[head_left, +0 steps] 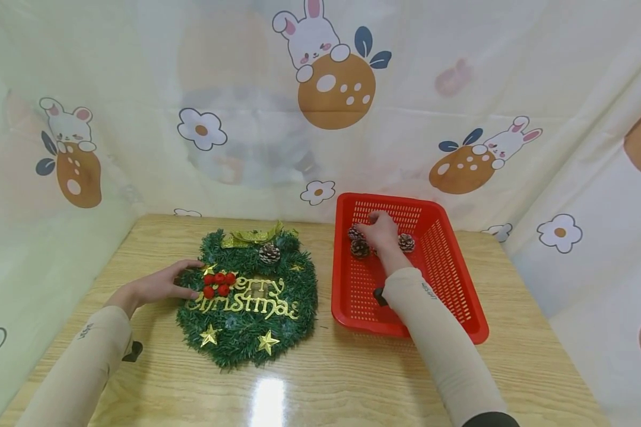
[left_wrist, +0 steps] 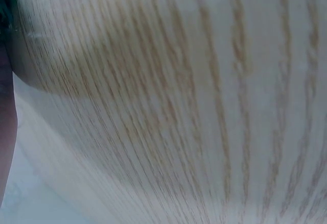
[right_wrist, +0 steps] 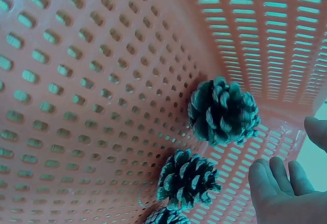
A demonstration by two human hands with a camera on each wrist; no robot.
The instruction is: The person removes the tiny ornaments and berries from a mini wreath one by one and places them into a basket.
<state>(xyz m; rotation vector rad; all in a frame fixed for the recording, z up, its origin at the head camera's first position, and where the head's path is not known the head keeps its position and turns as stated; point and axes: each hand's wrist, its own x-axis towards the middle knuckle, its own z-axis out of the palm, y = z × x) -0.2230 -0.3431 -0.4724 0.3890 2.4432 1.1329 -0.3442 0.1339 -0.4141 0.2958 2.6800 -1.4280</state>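
A green Christmas wreath (head_left: 232, 338) lies on the table, carrying gold "Merry Christmas" lettering (head_left: 264, 306), red berries (head_left: 223, 290), a pine cone (head_left: 269, 254) and a gold ribbon (head_left: 251, 236). My left hand (head_left: 165, 283) rests at its left edge, thumb and fingers spread against the greenery. Inside the red basket (head_left: 360, 299), my right hand (head_left: 381, 233) reaches over several loose pine cones (head_left: 359, 248). In the right wrist view its fingers (right_wrist: 278, 175) are extended, thumb apart, beside a pine cone (right_wrist: 222, 113); nothing shows between them. The left wrist view catches only a strip of hand.
The wooden table (head_left: 203, 391) ends at a curtain (head_left: 251, 71) printed with rabbits and flowers, hanging behind and along both sides. The basket's raised perforated walls surround the right hand. Another pine cone (head_left: 406, 242) lies to the right of that hand.
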